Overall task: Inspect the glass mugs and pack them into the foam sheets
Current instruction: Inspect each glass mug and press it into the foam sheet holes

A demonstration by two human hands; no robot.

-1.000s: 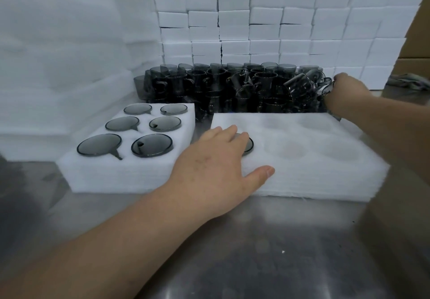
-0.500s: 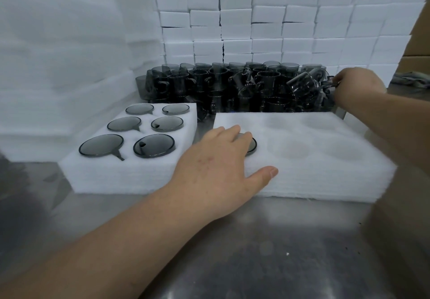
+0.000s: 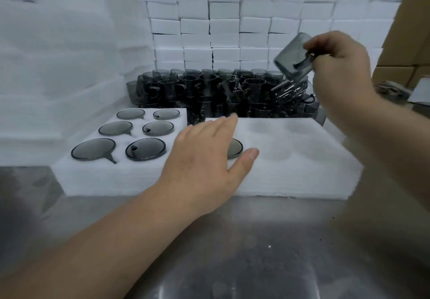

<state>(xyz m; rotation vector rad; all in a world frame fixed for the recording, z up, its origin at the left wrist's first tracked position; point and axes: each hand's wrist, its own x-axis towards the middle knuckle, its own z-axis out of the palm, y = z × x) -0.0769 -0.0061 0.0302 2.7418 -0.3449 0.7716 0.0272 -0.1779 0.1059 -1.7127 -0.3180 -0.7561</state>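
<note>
The right hand (image 3: pixel 337 52) is holding a smoky grey glass mug (image 3: pixel 290 54) tilted in the air over the far right side of the grey steel worktop (image 3: pixel 232 240), grip seemingly pinching the handle (blurred). The left hand (image 3: pixel 204 157) is lying flat, grip released, on the white pocketed foam sheet (image 3: pixel 302 170), partly covering a seated grey mug (image 3: pixel 236 148).

Pretty plain to look at tbh. Bare left hand (image 3: pixel 202 159) on a bare left forearm (image 3: pixel 104 252), uncovered right to the frame edge. Same deal with the bare right hand (image 3: pixel 337 52) and right forearm (image 3: pixel 377 131). Short, neatly trimmed nail on the left thumb (image 3: pixel 246 159), light creases over the knuckles. Right side kinda motion-blurred, so can't make out finer detail there.
</note>
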